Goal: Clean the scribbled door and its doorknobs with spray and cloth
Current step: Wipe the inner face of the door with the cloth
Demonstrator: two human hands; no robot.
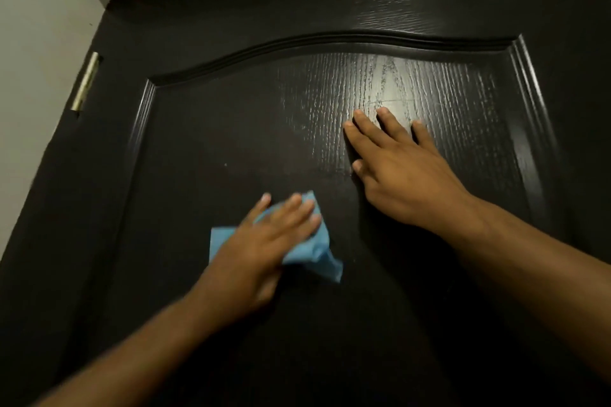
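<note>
A dark, wood-grained door (231,129) fills nearly the whole view, seen from close up and angled upward. Its raised panel has an arched moulding across the top, and a glossy patch on the right half of the panel catches the light, showing the grain and a few faint pale scratch-like lines just above the fingertips of the right hand.

The left hand (264,241) lies flat on the lower middle of the panel, fingers straight and close together, pressing a crumpled blue cloth (317,251) against the door. The cloth sticks out from under the palm on the left and bunches out to the right below the fingers. The hand is slightly blurred.

The right hand (396,168) rests higher and to the right, well apart from the cloth, palm flat on the door with fingers spread and straight, holding nothing.

On the far left edge of the door a brass hinge (86,81) meets a pale wall (33,43). A light ceiling strip shows above the door frame.
</note>
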